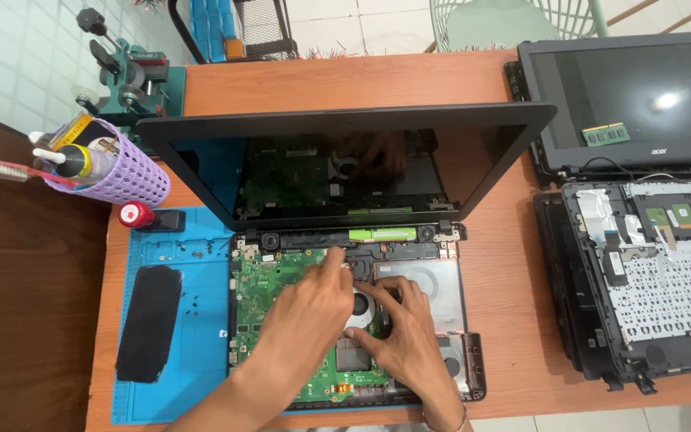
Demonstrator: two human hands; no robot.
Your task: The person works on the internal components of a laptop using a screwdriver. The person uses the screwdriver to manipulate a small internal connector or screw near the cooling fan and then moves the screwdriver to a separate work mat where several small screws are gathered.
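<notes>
Purple basket [133,172] holds brush [9,170] and glue bottles [81,160].

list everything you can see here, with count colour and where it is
opened laptop: one, black, centre of the table, screen up, base uncovered
circuit board: one, green, left part of the laptop base
cooling fan: one, pale, mid base, between the hands
work mat: one, blue, under and left of the laptop
flat pad: one, black, on the mat
tool basket: one, lilac, far left, holding a toothbrush and tubes
second laptop: one, black, top right
memory stick: one, green, on the second laptop's screen
keyboard panel: one, black and white, right, underside up
table: one, orange-brown wood
left hand: on the board, finger at the hinge edge
right hand: at the fan
</notes>
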